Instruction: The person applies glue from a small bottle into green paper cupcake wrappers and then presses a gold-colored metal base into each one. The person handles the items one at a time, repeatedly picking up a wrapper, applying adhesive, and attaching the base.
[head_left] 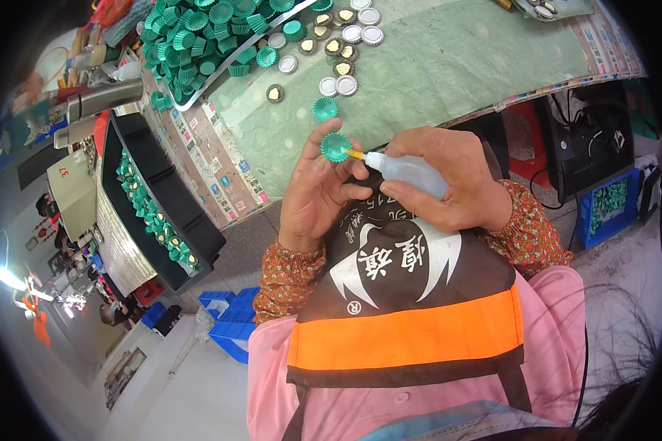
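Between the fingertips of my left hand (310, 184) is a green fluted cup (335, 147), its hollow side facing up. My right hand (452, 176) is wrapped round a translucent squeeze bottle (413, 173) lying nearly level. The bottle's yellowish nozzle tip (354, 154) reaches the cup's right inner edge; whether it touches cannot be made out. Just beyond my left fingers, another green fluted cup (325, 109) rests on the table. Farther back are several white-faced round caps (346, 86) and dark-rimmed caps with cream-coloured centres (274, 93).
At the far left of the green-covered table (434, 81), a white-rimmed tray (217, 73) is heaped with green cups. A black bin (191, 220) holding green pieces stands to the left. Blue crates (235, 323) sit on the floor, another blue crate (603, 228) at right.
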The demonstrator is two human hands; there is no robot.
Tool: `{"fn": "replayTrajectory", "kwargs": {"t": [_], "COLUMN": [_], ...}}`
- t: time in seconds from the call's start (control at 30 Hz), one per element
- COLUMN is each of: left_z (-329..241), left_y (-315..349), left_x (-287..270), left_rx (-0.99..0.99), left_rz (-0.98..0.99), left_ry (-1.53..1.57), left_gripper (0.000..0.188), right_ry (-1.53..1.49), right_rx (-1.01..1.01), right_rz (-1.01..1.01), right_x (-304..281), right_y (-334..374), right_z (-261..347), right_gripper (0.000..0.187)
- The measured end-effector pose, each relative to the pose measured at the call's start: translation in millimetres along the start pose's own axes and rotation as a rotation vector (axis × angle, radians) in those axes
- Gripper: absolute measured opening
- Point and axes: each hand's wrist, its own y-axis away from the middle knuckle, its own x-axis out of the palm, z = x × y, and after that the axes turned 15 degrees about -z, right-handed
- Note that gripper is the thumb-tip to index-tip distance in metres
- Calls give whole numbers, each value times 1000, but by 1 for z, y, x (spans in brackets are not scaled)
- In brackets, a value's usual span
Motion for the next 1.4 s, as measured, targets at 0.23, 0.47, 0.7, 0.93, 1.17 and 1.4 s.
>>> {"fn": "replayTrajectory", "kwargs": {"t": [0.23, 0.47, 0.7, 0.93, 1.17, 1.4], "left_z": [2, 4, 5, 9, 0, -8], "left_y": [0, 1, 1, 3, 6, 9], "left_x": [-3, -4, -3, -3, -5, 10], "left_rx": [25, 38, 48, 29, 46, 292], "left_rz": [-40, -53, -81, -100, -116, -237], "left_ry": [-99, -143, -176, -150, -199, -496], "left_gripper": [59, 57, 56, 47, 41, 39], "right_ry": [57, 75, 53, 33, -228, -193], "right_rx": [-13, -27, -7, 92, 477, 459], "right_rz": [70, 61, 44, 12, -141, -254], "right_x": [2, 5, 8, 4, -11, -22], "right_y": [1, 2, 4, 2, -4, -13], "right_z": [0, 0, -2, -4, -12, -32], "right_gripper": [29, 27, 27, 28, 27, 33]}}
